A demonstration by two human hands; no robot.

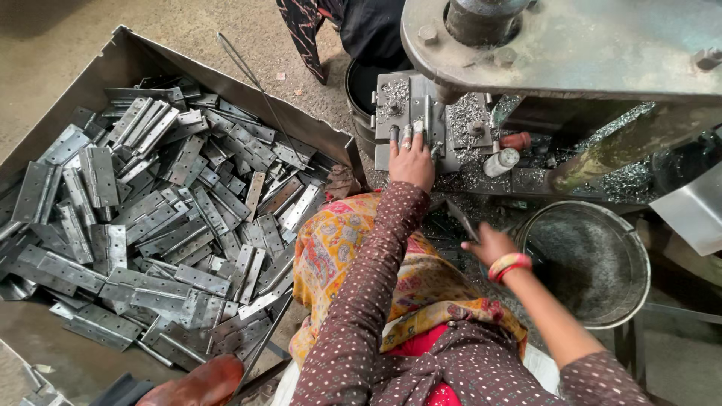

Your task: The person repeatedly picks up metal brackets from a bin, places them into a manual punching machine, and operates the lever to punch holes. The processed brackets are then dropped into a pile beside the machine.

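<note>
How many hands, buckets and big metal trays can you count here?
Hands: 2, the left hand on the machine's work plate and the right hand by the bucket
Round metal buckets: 1
Big metal trays of hinges: 1
Total: 4
</note>
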